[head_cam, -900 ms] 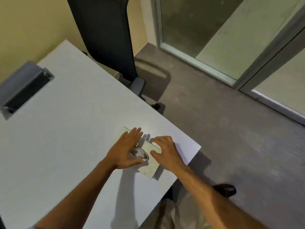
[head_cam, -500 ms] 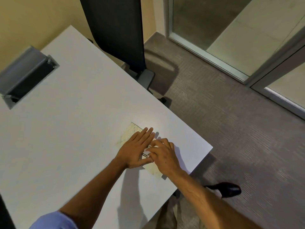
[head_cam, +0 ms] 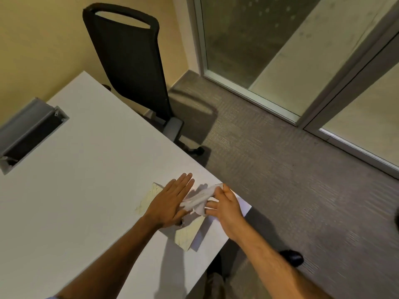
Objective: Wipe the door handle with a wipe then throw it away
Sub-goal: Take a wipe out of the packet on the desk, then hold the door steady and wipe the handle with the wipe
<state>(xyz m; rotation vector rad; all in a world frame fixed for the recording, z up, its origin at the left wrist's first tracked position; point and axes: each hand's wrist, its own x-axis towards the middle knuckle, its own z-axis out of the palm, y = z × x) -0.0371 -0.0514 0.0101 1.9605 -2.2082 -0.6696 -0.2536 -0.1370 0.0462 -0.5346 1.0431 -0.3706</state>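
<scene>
A flat cream-coloured wipe packet [head_cam: 187,236] lies near the front right corner of the white table [head_cam: 86,180]. My left hand [head_cam: 170,201] rests flat on the packet, fingers spread, pinning it down. My right hand [head_cam: 226,207] pinches a white wipe [head_cam: 199,200] that stretches from under my left hand's edge up into its fingers. A small shiny part of the packet's opening [head_cam: 181,223] shows beneath my left palm. No door handle is in view.
A black office chair [head_cam: 131,67] stands behind the table. A grey cable box [head_cam: 28,130] is sunk in the table at the left. Glass door panels with grey frames [head_cam: 259,61] stand across the grey carpet [head_cam: 291,180]. My dark shoe [head_cam: 292,257] is below the table corner.
My right hand has drawn a white wipe out of the packet and lifted it to the right. My left hand stays flat on the packet. The camera has tilted up.
</scene>
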